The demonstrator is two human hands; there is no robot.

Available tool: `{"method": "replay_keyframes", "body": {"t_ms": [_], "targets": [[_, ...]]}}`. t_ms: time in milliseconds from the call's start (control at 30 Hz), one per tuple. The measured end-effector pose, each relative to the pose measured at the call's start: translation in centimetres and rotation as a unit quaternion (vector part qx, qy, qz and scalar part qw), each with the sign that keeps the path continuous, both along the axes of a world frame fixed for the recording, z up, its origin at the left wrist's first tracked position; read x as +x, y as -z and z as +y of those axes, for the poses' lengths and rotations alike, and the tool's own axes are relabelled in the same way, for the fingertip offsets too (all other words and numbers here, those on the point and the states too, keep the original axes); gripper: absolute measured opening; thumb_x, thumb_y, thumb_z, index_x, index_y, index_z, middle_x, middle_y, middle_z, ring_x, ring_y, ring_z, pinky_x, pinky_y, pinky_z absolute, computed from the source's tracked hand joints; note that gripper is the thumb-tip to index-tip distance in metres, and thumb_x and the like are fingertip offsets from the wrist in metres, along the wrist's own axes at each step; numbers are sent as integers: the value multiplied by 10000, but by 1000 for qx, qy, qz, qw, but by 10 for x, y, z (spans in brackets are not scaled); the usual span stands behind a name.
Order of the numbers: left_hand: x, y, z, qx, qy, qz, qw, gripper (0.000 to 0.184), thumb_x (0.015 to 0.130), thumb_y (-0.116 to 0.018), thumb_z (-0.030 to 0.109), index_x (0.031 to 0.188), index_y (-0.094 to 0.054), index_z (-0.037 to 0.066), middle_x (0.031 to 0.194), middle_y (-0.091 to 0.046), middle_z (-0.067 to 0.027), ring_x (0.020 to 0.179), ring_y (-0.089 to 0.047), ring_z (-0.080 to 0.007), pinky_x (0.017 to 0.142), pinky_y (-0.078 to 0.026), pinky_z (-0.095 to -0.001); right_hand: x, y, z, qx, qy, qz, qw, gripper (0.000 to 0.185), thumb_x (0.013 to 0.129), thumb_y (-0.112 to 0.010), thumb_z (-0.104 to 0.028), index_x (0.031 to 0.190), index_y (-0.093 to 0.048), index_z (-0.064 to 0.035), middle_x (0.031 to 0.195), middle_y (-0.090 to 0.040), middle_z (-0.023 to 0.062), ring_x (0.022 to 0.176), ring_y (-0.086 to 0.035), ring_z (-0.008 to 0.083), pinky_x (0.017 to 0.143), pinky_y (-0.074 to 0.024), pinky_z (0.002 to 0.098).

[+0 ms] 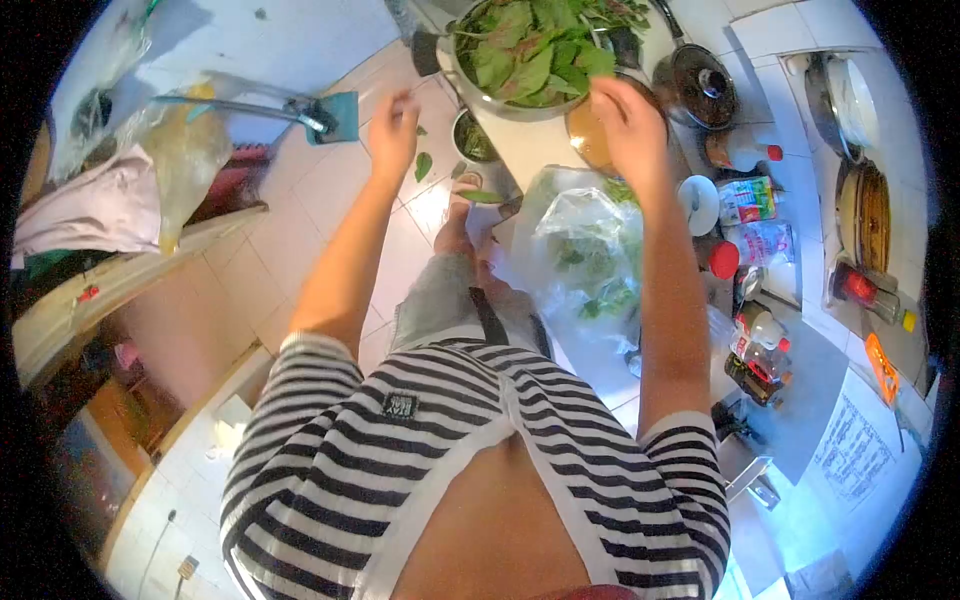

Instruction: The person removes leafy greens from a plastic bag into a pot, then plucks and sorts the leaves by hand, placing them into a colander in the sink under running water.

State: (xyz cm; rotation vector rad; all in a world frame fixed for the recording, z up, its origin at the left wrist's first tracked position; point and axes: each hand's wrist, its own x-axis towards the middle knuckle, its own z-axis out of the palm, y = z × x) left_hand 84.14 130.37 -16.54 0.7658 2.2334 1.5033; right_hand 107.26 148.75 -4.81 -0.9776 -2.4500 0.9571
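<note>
A metal pot (490, 103) heaped with green and reddish leaves (525, 55) stands at the top of the head view. My left hand (394, 135) hangs in the air to the left of the pot, its fingers bent and blurred; whether it holds anything does not show. Near the pot's right rim is my right hand (632, 125), with bent fingers and the thumb apart, and nothing visible in it. A clear plastic bag (585, 235) with greens inside lies below the right hand. On the floor between my hands is a bin (474, 135) with leafy scraps.
Loose leaves (424, 167) lie on the tiled floor. A blue dustpan (338, 117) is at the left. Along the right are a lidded pan (697, 86), a white bowl (698, 204), a red-lidded jar (722, 260) and several bottles (765, 350).
</note>
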Motion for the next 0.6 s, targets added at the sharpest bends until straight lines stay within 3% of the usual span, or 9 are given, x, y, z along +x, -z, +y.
{"method": "replay_keyframes", "body": {"t_ms": [33, 100, 167, 233, 300, 367, 433, 500, 600], "targets": [[5, 34, -34, -24, -5, 47, 999, 228, 830, -573, 133, 1034, -581, 31, 911, -623, -121, 719, -598, -157, 627, -479, -285, 7, -9, -16, -112, 78, 42, 990, 265, 856, -522, -181, 1077, -580, -46, 1007, -619, 128, 869, -613, 243, 777, -466, 304], [31, 66, -102, -63, -28, -70, 995, 191, 843, -558, 134, 987, -593, 14, 845, -631, -103, 670, -591, -136, 592, -471, -279, 24, 9, -63, -227, 83, 147, 959, 213, 862, -522, -141, 1026, -588, -22, 890, -637, 83, 769, -607, 162, 705, -473, 262], [63, 79, -161, -155, -27, -130, 979, 210, 858, -509, 95, 1040, -555, 1, 813, -602, -57, 685, -560, -107, 561, -448, -231, 30, 18, -121, -342, 93, 121, 927, 174, 862, -523, -113, 979, -587, -1, 847, -618, 62, 721, -578, 115, 661, -470, 240], [92, 87, -202, -120, -43, -234, 964, 215, 855, -504, 75, 1056, -550, 15, 843, -604, -58, 693, -568, -111, 564, -455, -231, 27, 38, -178, -430, 58, 77, 898, 162, 858, -529, -106, 964, -579, 5, 818, -608, 69, 694, -570, 115, 635, -465, 238], [107, 106, -233, -163, -58, -264, 949, 213, 853, -505, 80, 1053, -550, 24, 863, -605, -52, 694, -571, -117, 563, -457, -229, 30, 97, -231, -454, 3, 49, 890, 169, 862, -530, -113, 973, -568, 8, 791, -600, 43, 684, -556, 88, 602, -448, 222], [117, 139, -254, -194, -63, -303, 931, 218, 851, -509, 91, 1056, -548, 29, 860, -604, -50, 689, -572, -124, 558, -454, -231, 23, 147, -271, -539, 82, -3, 838, 127, 855, -512, -71, 935, -575, 5, 775, -594, 33, 688, -563, 100, 602, -447, 222], [119, 171, -267, -224, -63, -344, 910, 223, 849, -513, 102, 1059, -546, 35, 856, -602, -47, 683, -574, -132, 554, -451, -233, 22, 213, -296, -543, 104, -36, 833, 121, 842, -519, -66, 920, -579, 4, 777, -600, 48, 688, -566, 110, 608, -452, 228], [120, 207, -274, -157, -68, -407, 897, 189, 831, -511, 51, 1004, -561, -7, 799, -615, -67, 684, -598, -143, 612, -480, -269, 6, 256, -303, -543, 124, -74, 827, 115, 828, -526, -61, 906, -582, 2, 778, -607, 62, 687, -569, 120, 613, -456, 234], [112, 262, -287, -146, -49, -448, 881, 204, 843, -513, 80, 1030, -555, 10, 826, -620, -66, 693, -604, -151, 614, -476, -259, -34, 331, -299, -364, 179, -165, 899, 145, 789, -565, -100, 904, -585, -14, 810, -619, 115, 703, -583, 182, 635, -464, 281]]}}
